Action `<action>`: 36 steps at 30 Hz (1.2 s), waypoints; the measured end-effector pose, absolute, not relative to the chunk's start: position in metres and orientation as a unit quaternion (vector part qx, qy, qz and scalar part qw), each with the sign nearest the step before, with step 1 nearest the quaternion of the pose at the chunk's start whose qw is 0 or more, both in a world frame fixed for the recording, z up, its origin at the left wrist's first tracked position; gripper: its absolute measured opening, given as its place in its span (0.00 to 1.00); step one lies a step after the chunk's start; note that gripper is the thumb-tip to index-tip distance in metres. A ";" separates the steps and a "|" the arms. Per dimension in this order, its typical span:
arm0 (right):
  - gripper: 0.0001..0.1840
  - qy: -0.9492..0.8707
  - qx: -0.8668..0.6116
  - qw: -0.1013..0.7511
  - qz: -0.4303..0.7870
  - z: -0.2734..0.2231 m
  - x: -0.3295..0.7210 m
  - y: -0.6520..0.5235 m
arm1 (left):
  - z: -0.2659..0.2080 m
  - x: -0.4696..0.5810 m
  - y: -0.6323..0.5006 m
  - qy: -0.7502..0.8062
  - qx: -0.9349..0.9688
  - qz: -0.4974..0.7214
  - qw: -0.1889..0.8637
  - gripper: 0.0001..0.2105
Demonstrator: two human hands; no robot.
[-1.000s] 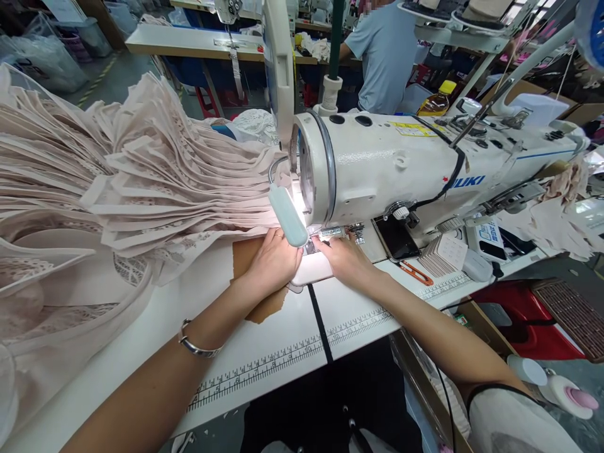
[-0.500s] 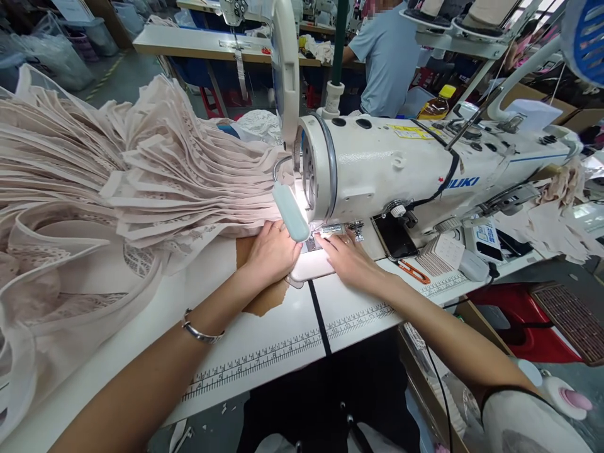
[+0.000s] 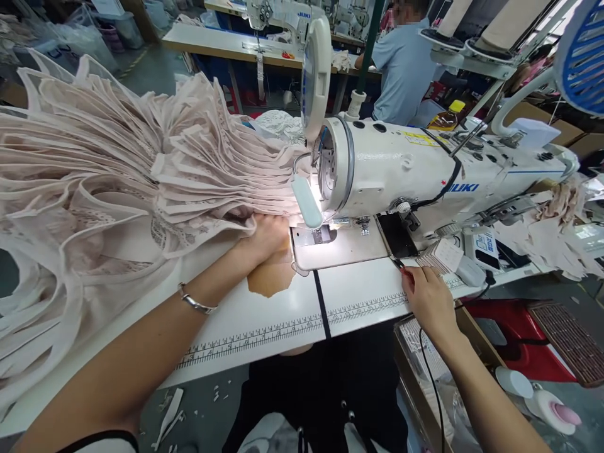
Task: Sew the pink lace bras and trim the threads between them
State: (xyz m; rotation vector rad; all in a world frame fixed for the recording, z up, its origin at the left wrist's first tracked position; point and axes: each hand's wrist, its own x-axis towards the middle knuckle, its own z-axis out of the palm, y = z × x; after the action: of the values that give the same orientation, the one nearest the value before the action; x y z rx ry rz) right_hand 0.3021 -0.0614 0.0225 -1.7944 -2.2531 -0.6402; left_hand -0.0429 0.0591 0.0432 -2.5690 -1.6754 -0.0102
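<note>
My left hand [image 3: 268,238] is at the near edge of a large heap of pale pink, lace-trimmed garment pieces [image 3: 207,182], left of the sewing machine [image 3: 387,170]. Its fingers are curled on the fabric, their tips partly hidden. My right hand [image 3: 430,299] is closed on small thread snips [image 3: 400,265] on the table front, just below a black phone [image 3: 399,236]. Only the dark tip of the snips shows; the palm and fingers cover the rest. The bare metal needle plate [image 3: 325,236] lies between my hands under a lit lamp.
A brown paper patch [image 3: 271,280] lies beside my left wrist. A printed ruler [image 3: 264,333] runs along the table's front edge. Stacked cards [image 3: 443,255] and a small white device [image 3: 484,248] stand at the right. Beyond the machine sits a person in a blue shirt [image 3: 401,69].
My right hand has left the needle area and moved right, onto the orange snips. My left hand has shifted slightly left, away from the needle, onto the fabric edge. The view has turned a little.
</note>
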 end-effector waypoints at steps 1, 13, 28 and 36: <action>0.13 -0.764 -0.598 0.097 -0.222 0.024 0.299 -0.060 | 0.046 -0.051 0.053 -0.561 -0.826 0.009 0.045 0.16; 0.10 -0.714 -0.676 0.120 -0.137 0.031 0.294 -0.074 | 0.062 -0.130 -0.041 -0.642 -0.757 -0.098 -0.065 0.09; 0.18 -0.871 -0.475 0.117 -0.047 0.040 0.100 -0.059 | 0.071 -0.100 -0.073 -0.558 -0.704 -0.232 -0.374 0.14; 0.17 -0.824 -0.544 0.140 0.072 0.027 0.100 -0.051 | 0.052 -0.119 -0.101 -0.609 -0.592 -0.330 -0.413 0.16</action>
State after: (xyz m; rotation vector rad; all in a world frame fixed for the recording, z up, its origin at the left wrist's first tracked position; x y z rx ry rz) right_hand 0.0995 -0.0508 0.0274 -1.5722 -2.3821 0.2073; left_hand -0.1193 -0.1015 0.0518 -2.5944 -2.6680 -1.4454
